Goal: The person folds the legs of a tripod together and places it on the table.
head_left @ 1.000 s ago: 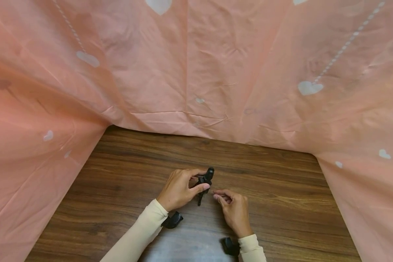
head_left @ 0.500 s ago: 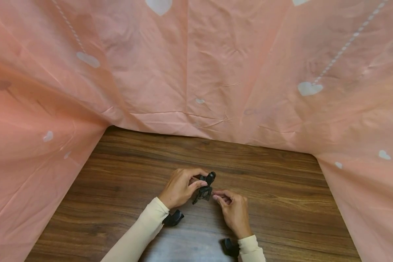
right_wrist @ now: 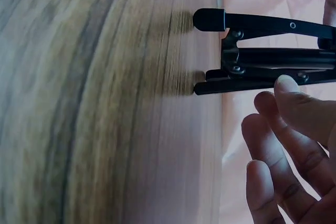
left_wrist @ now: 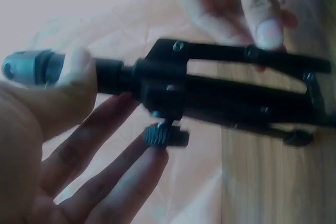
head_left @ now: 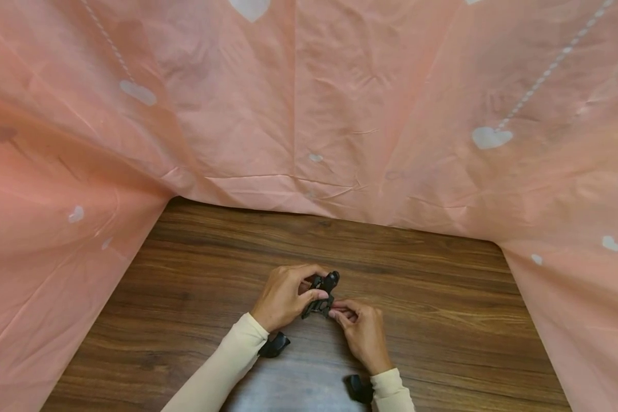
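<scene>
A black mini tripod (head_left: 332, 280) is held low over the tabletop between both hands. My left hand (head_left: 283, 294) grips its narrow upper post, thumb across the post in the left wrist view. There a ribbed knob (left_wrist: 156, 136) sticks out from the collar, with left fingertips right at it. My right hand (head_left: 363, 335) pinches one leg (left_wrist: 220, 52) between thumb and fingers. In the right wrist view the rounded leg ends (right_wrist: 209, 20) are close to the wood, and small hinged braces (right_wrist: 230, 53) link the legs to the centre post.
The dark wood-grain table (head_left: 226, 240) lies under both hands. A pink cloth (head_left: 335, 114) with white hearts hangs at the back and both sides. A black device (head_left: 274, 345) sits at the left wrist and another black device (head_left: 359, 389) at the right wrist.
The tripod has turned in my left hand so that its legs show more broadly. My right hand has moved slightly left, from beside the tripod onto one leg.
</scene>
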Action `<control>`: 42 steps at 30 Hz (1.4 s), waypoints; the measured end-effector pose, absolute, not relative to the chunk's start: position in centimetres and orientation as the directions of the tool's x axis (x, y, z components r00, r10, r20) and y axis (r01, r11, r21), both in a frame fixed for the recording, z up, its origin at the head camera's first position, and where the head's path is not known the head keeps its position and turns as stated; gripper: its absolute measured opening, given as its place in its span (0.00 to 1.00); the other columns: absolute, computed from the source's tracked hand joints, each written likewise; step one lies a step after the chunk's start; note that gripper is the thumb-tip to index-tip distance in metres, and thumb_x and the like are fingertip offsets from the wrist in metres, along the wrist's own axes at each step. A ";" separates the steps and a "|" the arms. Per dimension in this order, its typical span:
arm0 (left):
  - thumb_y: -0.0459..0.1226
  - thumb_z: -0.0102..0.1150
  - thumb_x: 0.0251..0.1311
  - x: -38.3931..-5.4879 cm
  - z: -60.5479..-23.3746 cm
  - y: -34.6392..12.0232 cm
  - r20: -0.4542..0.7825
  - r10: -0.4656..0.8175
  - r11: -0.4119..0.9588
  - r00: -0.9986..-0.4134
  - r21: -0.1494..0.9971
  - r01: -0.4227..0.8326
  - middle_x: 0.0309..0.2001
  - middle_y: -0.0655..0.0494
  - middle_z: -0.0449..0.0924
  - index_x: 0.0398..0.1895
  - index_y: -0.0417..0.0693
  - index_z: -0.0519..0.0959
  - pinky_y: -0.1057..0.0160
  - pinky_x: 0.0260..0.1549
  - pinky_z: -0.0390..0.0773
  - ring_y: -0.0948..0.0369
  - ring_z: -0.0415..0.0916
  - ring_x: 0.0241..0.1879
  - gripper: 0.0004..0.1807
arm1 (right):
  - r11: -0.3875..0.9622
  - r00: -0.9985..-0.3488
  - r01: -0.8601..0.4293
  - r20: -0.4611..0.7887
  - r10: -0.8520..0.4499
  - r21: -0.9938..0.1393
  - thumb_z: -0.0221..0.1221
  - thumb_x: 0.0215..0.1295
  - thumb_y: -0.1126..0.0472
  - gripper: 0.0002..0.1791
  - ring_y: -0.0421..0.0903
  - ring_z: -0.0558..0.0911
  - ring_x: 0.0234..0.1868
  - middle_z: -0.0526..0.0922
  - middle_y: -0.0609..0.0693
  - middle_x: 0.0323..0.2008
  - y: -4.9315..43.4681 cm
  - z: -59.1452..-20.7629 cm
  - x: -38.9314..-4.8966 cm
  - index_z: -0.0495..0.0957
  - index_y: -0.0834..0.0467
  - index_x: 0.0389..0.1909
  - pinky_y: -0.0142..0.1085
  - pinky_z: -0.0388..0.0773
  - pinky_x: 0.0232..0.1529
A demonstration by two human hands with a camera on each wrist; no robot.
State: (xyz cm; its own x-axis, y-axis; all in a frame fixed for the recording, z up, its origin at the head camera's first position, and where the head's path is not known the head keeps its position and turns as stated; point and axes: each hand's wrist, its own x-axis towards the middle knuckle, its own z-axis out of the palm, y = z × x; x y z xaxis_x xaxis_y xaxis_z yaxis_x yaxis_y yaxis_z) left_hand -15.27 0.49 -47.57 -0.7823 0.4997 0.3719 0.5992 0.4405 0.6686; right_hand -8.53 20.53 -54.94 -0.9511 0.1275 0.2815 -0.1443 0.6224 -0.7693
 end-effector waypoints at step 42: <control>0.42 0.79 0.53 -16.5 -42.9 1.0 0.417 0.718 0.411 -0.557 0.393 0.823 0.38 0.67 0.89 0.46 0.59 0.84 0.59 0.36 0.86 0.66 0.86 0.36 0.18 | 0.594 -0.935 -0.175 0.321 0.150 -0.785 0.78 0.55 0.68 0.09 0.34 0.85 0.24 0.93 0.46 0.32 21.0 -54.9 -8.0 0.93 0.53 0.35 0.25 0.81 0.26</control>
